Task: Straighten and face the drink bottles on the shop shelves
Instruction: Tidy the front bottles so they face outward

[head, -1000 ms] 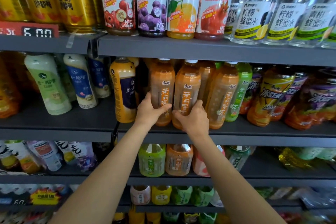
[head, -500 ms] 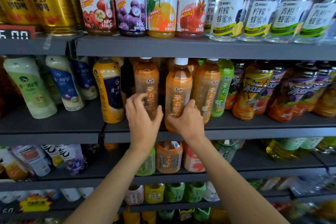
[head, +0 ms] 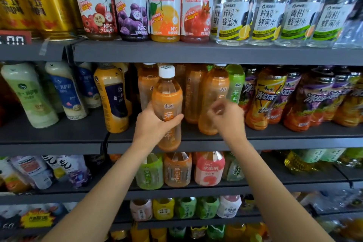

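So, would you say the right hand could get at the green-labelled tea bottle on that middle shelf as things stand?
Probably yes. The right hand holds nothing and hovers in front of the orange bottles, just left of and below the green-labelled bottle, which stands at the shelf front with nothing before it.

My left hand (head: 155, 125) holds a tea bottle (head: 168, 108) out in front of the middle shelf (head: 275, 143), its base hanging past the shelf edge. Behind it stands a row of tea bottles (head: 213, 100); my right hand (head: 225, 118) is just in front of one of them. Left of the held bottle stands a milk tea bottle (head: 114, 98), and iced tea bottles (head: 269, 100) stand to the right. Juice bottles (head: 165, 6) sit on the shelf above.
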